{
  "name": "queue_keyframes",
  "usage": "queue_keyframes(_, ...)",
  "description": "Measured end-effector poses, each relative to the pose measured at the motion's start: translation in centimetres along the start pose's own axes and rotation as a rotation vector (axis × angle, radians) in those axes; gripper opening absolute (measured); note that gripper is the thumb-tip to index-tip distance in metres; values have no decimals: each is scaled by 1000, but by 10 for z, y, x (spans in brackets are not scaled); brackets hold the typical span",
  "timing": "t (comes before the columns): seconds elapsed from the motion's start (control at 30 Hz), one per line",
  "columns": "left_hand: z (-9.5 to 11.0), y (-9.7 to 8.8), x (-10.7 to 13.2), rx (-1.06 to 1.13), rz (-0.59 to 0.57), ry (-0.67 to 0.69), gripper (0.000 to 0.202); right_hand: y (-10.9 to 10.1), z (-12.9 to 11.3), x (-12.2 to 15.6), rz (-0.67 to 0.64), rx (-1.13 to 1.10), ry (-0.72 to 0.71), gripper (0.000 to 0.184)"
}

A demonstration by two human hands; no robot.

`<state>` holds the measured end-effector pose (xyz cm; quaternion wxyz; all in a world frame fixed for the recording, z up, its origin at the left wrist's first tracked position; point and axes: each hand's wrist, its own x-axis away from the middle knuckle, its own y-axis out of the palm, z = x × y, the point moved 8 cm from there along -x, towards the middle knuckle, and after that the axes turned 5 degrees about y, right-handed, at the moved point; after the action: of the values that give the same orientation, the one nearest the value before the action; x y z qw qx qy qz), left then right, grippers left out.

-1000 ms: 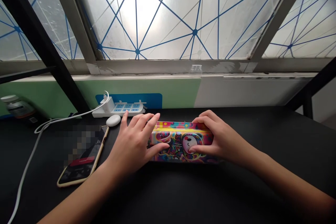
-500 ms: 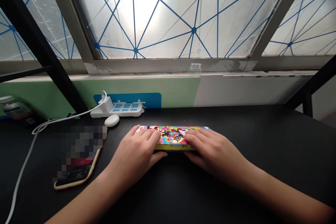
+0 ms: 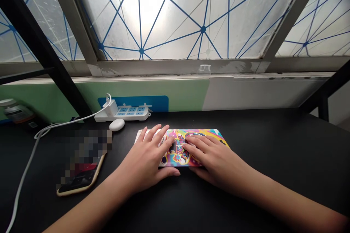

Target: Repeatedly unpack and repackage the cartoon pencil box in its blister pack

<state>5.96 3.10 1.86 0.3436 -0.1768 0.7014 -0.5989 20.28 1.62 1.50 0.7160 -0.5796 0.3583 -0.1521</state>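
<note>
A thin, brightly coloured cardboard box [image 3: 179, 158] with cartoon print is in front of me at the middle of the black desk, its printed face towards me. My left hand [image 3: 149, 156] rests over the box's left part, fingers spread and reaching past the far edge, thumb stretched out along the near edge. Over the right part lies my right hand [image 3: 212, 154], its fingers close together across the print and its thumb at the near edge. Both hands cover much of the picture, and the box's underside is hidden.
A phone [image 3: 82, 185], partly blurred out, lies left of my forearm. Behind it are a white oval case [image 3: 117, 125] and a white power strip [image 3: 131, 113] with a plugged-in cable [image 3: 20, 185]. A bottle [image 3: 16, 111] stands far left, and black frame bars [image 3: 58, 62] flank the desk.
The box's printed face now shows broader, and its yellow near side has gone from sight. My left fingers have straightened and spread; my right hand has shifted slightly left over the print.
</note>
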Motion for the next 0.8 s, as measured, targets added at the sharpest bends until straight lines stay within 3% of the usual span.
queue_keyframes(0.37, -16, 20, 3, 82, -150, -160, 94, 12, 1, 1, -119, -63, 11, 70)
queue_keyframes(0.8, -15, 17, 4, 60, -137, -170, 90, 12, 3, 1, -163, -105, 44, 72)
